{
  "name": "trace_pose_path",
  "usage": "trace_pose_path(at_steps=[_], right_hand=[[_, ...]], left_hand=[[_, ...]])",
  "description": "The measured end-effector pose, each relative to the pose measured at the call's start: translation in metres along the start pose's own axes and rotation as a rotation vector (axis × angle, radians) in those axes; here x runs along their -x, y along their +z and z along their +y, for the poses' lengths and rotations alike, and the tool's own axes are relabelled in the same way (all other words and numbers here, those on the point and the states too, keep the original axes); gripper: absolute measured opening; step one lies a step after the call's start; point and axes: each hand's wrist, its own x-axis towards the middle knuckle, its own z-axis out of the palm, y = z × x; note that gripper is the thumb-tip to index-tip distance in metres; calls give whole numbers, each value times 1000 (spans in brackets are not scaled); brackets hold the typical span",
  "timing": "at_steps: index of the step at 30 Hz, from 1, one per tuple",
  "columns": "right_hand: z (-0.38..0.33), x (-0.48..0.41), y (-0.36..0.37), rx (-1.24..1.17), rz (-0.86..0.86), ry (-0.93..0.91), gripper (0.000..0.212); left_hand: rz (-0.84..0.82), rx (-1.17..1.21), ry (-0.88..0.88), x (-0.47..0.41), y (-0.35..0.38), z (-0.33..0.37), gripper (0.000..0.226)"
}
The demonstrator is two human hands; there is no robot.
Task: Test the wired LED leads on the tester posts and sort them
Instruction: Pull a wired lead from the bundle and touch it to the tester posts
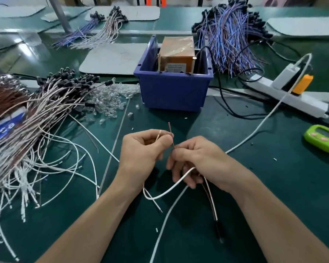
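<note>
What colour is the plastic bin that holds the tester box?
Dark blue. The rectangular plastic bin shows best in the head view.

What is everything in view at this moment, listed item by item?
blue bin: one, blue, centre back
tester box: one, orange-brown, inside the blue bin, two metal posts in front
blue-purple leads: large pile, back right
mixed bundle: one, purple and pink, back left
pink-white leads: pile, black tips, left
clear caps: heap, transparent, left of bin
loose white wires: many, front left
power strip: one, white, right
orange plug: one, on the strip
timer: one, green, right edge
held lead: one, brown and pale strands, between the hands
left hand: pinches pale strand
right hand: pinches brown strand
</note>
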Motion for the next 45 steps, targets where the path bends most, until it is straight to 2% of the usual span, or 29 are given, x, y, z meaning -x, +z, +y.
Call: trace_pose_path(at_steps=[6, 9, 11, 14, 17, 19, 22, 24, 29, 30, 32, 33, 36, 37, 40, 42, 45], right_hand=[[-1, -1, -2, 40, -22, 45, 36], [1, -2, -1, 14, 73, 6, 36], [2, -5, 3, -46, 176, -40, 25], [4, -10, 10, -98, 293, -88, 18], [6, -13, 11, -134, 394, -73, 24], [8, -14, 12, -100, 421, -56, 24], [10, -15, 14, -74, 431, -60, 21], [11, -15, 15, -107, 450, -83, 21], [9, -15, 9, -189, 582, -102, 24], [8, -15, 8, -215, 596, -103, 27], [7, -14, 7, -244, 602, -109, 30], [7, -14, 7, -251, 599, -113, 30], [7, -12, 8, -250, 598, -123, 28], [7, -12, 8, -253, 597, -127, 27], [6, -10, 8, -274, 601, -134, 24], [5, -9, 8, -286, 589, -135, 24], [4, -6, 10, -284, 532, -160, 24]], left_hand=[[13, 121, -83, -6, -6, 3, 21], [16, 73, -32, -6, -11, 5, 14], [25, -4, 35, -6, -15, 7, 5], [32, -221, 184, -5, -20, 4, 1], [137, -491, 387, -1, -23, -3, 9], [186, -707, 552, 2, -20, -6, 8], [164, -913, 807, 4, -13, -11, 3], [131, -869, 722, 4, -7, -12, 4], [80, -322, 273, 5, -2, -4, 36], [66, -208, 220, 3, -3, -1, 46], [89, -124, 163, 0, -6, 0, 54], [112, -123, 135, -2, -7, 2, 50], [142, -119, 73, -3, -7, 5, 17], [141, -133, 76, -3, -8, 6, 17], [137, -325, 139, -1, -10, 4, 45], [147, -493, 188, 0, -10, 5, 52], [135, -588, 268, 2, -9, 4, 57]])
